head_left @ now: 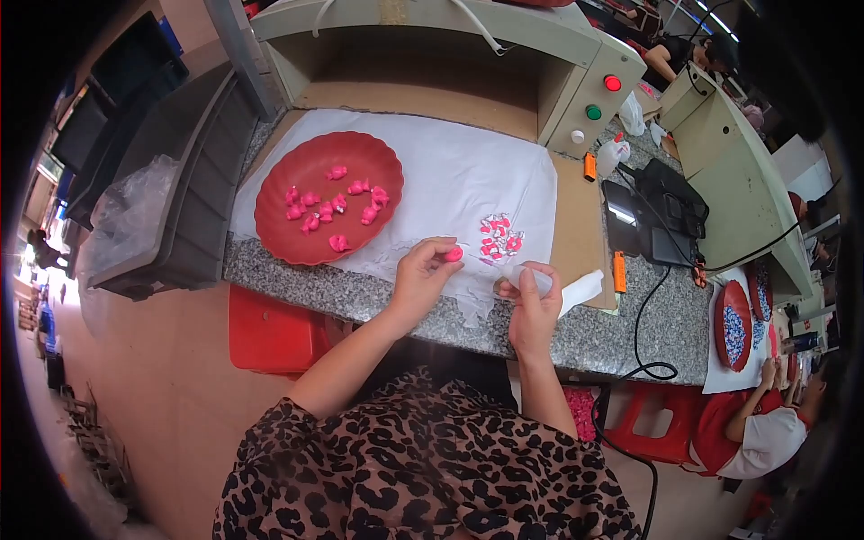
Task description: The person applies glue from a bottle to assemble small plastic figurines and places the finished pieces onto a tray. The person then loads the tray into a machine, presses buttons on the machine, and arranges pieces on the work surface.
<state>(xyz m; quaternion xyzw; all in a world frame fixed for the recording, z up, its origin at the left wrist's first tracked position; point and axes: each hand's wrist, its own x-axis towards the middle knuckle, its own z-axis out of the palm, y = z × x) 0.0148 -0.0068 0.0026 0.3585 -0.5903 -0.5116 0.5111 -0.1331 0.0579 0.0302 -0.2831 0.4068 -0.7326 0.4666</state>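
Note:
My left hand [419, 281] pinches a small bright pink piece [454, 255] between thumb and fingertips, over the front part of the white paper [441, 166]. Close by on the right, my right hand [536, 319] is closed around a small translucent squeeze bottle [517, 274] with a thin nozzle, which points left toward the pink piece. Just beyond the bottle lies a pile of small pink and white pieces [500, 238]. On the left, a red scalloped plate [279, 229] bears several pink figurines [326, 211].
Behind the paper stands an open-fronted grey-green machine housing [432, 27] with red and green buttons. A grey crate [193, 180] is at left. Orange lighters [619, 272], a phone [621, 216] and a black cable [641, 315] lie to the right. Another person [765, 441] sits far right.

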